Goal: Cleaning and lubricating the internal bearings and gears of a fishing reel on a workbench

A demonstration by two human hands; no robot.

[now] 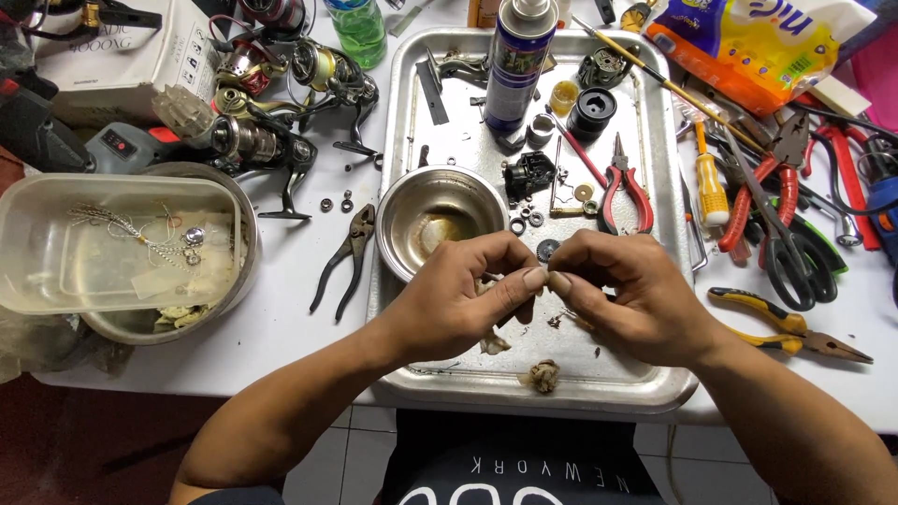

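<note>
My left hand (463, 299) and right hand (622, 299) pinch a small part (545, 279), mostly hidden, together with a rag (491, 341) over the metal tray (645, 388). Many loose reel pieces (528, 173) lie beyond, unassembled, beside the steel bowl (440, 220) and red pliers (625, 192).

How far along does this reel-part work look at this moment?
Done: small parts and a black housing lie loose on the metal tray. In hand: left hand and right hand pinch something tiny, too hidden to identify. Left: the whole reels beside the tray.
</note>
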